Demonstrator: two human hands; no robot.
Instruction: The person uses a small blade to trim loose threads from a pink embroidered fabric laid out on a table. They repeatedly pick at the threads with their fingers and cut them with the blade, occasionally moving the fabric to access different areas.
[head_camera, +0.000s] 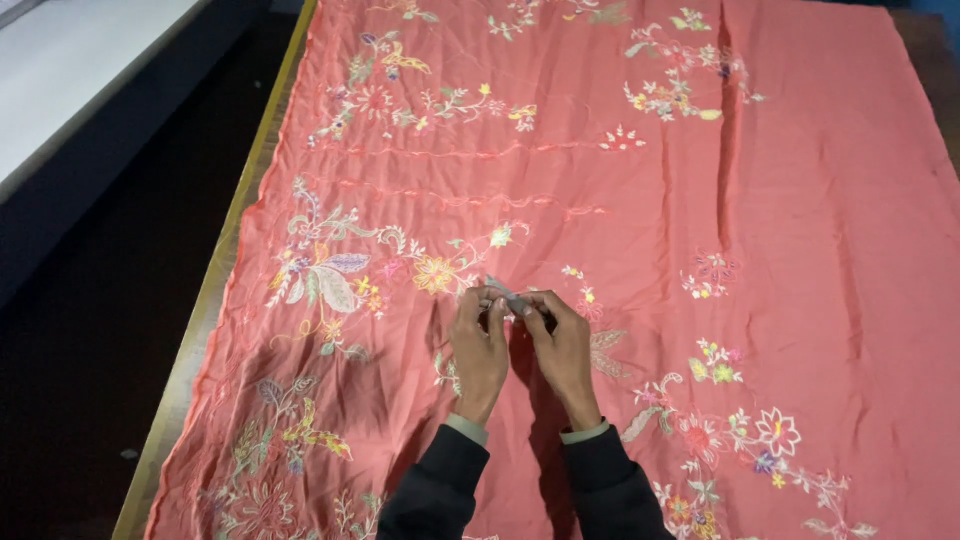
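Coral embroidered cloth lies flat; left hand and right hand share a grip on small grey tool

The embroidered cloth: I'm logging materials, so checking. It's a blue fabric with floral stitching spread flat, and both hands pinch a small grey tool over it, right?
Not blue: the head view shows the cloth is coral-pink. The rest holds: floral stitching, spread flat, left hand and right hand pinching a small grey tool.

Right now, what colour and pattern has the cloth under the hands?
The cloth is coral pink with multicoloured embroidered flowers and leaves, best seen in the head view.
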